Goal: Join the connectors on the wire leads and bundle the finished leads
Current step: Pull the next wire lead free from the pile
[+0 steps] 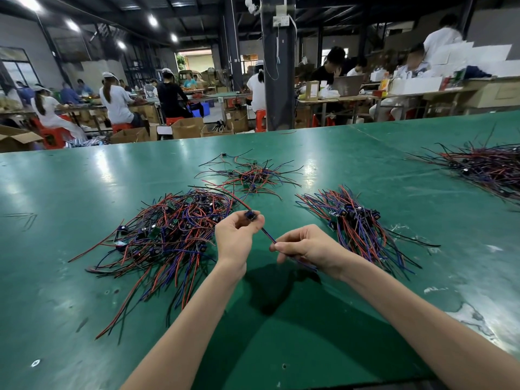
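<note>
Left hand point(236, 237) is up, thumb and forefinger clamped on a small dark connector point(250, 215), held right out at the tips. The right hand point(306, 244) sits just beside it, thumb and forefinger pinched on the blue-and-red lead point(266, 232) that runs tight from under the left fingers down to the right ones.

Is the connector fully mated? Cannot tell, it is too small and half hidden by the fingers.

That is the first worry: a half-seated join would look finished and go into a bundle anyway. Second, that line looks taut. A harder tug from the right fingers could pop the connector out of that fingertip pinch, or strain the wires where they enter it.

Watch the red and black tails point(225, 196) too. They trail away beyond the left fingertips, over the tangled heap point(168, 235) outside the left fingers. A quick lift could hook a neighbour and drag it along.

The tidier heap point(357, 220) lies outside the right fingers, probably the done ones. A drop short of it, onto the green table point(84, 319), mixes the stock.
</note>
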`<state>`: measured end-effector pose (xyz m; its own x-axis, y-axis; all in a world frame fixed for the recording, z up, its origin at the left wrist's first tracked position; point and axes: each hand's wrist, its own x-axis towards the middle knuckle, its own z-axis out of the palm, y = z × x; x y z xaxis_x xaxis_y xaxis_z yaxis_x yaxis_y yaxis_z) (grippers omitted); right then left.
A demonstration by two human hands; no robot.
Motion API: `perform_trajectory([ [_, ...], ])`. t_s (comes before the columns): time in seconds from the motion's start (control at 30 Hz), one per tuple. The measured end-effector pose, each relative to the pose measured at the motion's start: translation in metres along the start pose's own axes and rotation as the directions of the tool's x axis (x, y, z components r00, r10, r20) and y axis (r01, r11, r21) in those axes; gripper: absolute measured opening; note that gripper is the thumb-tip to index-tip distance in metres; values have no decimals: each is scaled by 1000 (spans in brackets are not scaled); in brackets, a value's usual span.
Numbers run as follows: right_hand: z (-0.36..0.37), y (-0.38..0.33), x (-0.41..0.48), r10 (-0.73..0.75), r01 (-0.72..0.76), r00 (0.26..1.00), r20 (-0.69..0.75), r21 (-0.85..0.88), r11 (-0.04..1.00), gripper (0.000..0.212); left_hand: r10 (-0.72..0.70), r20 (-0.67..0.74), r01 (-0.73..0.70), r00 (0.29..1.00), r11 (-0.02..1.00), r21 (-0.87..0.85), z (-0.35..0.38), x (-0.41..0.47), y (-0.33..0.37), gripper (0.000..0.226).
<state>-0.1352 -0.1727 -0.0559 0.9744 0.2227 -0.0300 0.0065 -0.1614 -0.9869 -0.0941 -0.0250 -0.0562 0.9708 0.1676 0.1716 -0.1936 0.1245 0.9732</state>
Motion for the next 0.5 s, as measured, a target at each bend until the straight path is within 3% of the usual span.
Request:
perform_trajectory([
  [0.13, 0, 5, -3, -9, 10, 996, 86, -16, 1000, 12, -50, -123, 45, 991, 998, -43, -14, 14, 6, 16],
  [0.5, 5, 6, -3, -156, 173, 981, 115, -157, 972, 21, -106, -157, 98, 982, 993, -62, -20, 17, 2, 14],
])
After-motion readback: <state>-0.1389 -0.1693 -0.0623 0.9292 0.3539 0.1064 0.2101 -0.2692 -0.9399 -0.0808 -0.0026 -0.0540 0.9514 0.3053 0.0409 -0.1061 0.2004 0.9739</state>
